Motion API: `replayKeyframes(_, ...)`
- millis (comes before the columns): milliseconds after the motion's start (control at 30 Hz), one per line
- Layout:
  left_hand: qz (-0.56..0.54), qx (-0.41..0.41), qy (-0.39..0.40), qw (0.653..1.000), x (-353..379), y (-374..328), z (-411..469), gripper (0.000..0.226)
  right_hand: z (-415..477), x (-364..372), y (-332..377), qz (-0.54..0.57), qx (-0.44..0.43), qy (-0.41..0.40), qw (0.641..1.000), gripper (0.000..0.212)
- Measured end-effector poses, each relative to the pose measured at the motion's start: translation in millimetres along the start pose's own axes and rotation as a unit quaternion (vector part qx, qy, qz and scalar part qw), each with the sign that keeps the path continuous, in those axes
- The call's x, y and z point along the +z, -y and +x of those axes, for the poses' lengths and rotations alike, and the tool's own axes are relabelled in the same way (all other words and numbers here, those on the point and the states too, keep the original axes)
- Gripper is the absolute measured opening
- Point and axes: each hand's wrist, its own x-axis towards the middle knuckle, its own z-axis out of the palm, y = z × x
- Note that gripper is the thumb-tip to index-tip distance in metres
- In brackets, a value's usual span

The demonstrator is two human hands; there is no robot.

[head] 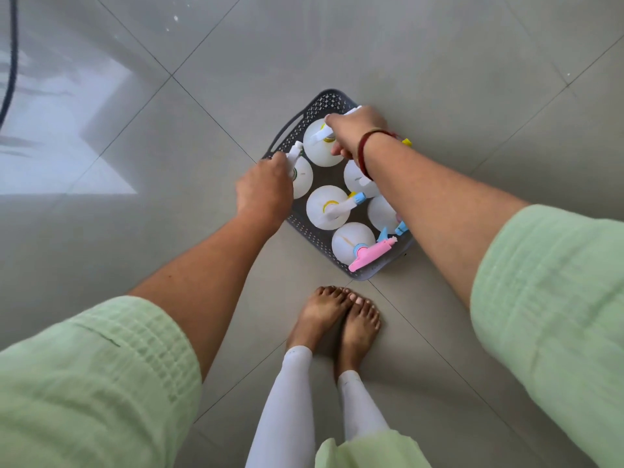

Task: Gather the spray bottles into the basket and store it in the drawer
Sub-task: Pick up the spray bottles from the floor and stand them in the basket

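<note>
Bare feet on the grey tiled floor, with the dark perforated basket sitting just past the toes. It's packed with white spray bottles, the closest one having a pink trigger. Left hand is closed around the sprayer head of a bottle at the basket's left edge. Right hand, red bangle on the wrist, is clamped on the top of the far bottle.
</note>
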Motion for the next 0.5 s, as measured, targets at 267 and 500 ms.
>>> replayKeyframes(267, -0.024, 0.013, 0.006, 1.000, -5, 6, -4, 0.014, 4, 2, 3, 0.031, 0.017, -0.008, 0.999, 0.025)
replayKeyframes(500, -0.024, 0.039, -0.011, 0.999, -8, 16, -8, 0.039, -10, -10, -9, 0.052, 0.028, -0.007, 0.998, 0.042)
